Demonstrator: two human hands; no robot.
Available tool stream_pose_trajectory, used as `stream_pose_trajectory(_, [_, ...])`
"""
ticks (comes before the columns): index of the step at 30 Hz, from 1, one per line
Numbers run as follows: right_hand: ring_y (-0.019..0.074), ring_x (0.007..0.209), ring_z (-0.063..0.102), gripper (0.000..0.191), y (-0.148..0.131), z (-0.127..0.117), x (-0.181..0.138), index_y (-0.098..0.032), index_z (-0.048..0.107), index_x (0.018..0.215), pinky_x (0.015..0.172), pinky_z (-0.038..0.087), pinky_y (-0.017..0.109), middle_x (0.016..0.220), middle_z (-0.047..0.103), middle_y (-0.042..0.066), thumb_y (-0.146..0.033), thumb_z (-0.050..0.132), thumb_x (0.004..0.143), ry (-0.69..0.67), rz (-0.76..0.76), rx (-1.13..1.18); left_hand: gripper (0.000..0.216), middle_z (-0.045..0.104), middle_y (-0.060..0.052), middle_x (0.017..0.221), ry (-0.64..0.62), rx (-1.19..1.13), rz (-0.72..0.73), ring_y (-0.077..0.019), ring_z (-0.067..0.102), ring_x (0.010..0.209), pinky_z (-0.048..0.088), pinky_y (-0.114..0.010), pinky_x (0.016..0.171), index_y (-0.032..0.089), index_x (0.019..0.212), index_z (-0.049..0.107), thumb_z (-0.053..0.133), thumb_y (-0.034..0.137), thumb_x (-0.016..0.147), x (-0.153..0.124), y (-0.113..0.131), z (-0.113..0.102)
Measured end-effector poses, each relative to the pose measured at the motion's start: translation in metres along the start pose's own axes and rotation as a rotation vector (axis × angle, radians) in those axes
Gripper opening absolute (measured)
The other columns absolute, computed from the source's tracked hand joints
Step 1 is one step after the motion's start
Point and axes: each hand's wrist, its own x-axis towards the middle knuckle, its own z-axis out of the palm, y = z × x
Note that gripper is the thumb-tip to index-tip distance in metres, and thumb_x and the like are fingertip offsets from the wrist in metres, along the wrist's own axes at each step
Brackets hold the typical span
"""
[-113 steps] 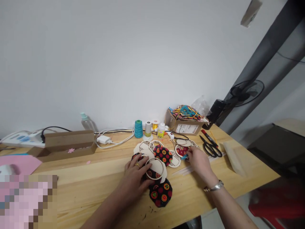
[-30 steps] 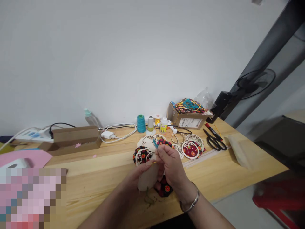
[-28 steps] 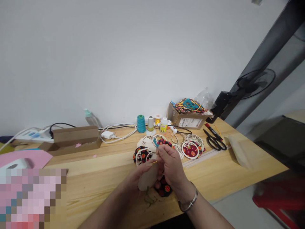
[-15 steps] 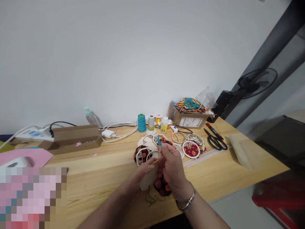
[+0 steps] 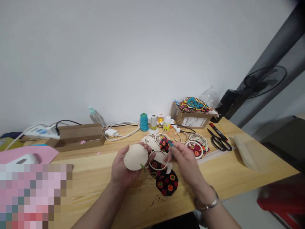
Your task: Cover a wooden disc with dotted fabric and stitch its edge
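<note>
My left hand (image 5: 120, 168) holds a round cream disc (image 5: 135, 157) with its fingers around the edge. A green thread (image 5: 143, 166) shows at the disc's lower right rim. My right hand (image 5: 187, 162), blurred by motion, is closed with a small teal piece (image 5: 171, 146) at its fingertips; its exact kind is unclear. Between the hands, a pale thin ring (image 5: 158, 160) stands out over dark fabric. Nearer to me lies a dark flower-patterned fabric piece (image 5: 167, 183), with small dark scraps beside it.
Lattice-cut pale discs (image 5: 150, 140) and a red fabric disc (image 5: 195, 149) lie behind my hands. Black scissors (image 5: 220, 143) and a red marker (image 5: 218, 131) are at the right. A teal thread cone (image 5: 144, 122), glue bottle (image 5: 167, 124) and cardboard box (image 5: 194, 121) stand by the wall.
My hands have moved apart: the left went left and now shows the cream disc, the right went right with the teal piece. The dark fabric piece is now uncovered. The view has shifted slightly.
</note>
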Motion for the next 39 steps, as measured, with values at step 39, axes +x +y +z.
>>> stream_pose_trajectory(39, [0.0059, 0.041, 0.025, 0.04, 0.014, 0.014, -0.001, -0.019, 0.04, 0.062, 0.04, 0.023, 0.019, 0.049, 0.031, -0.008, -0.053, 0.046, 0.083, -0.264, 0.106, -0.047, 0.033, 0.066, -0.014, 0.073, -0.074, 0.257, -0.373, -0.0214, 0.061, 0.063, 0.045, -0.026, 0.047, 0.007, 0.084, 0.068, 0.049, 0.034, 0.081, -0.005, -0.011, -0.002])
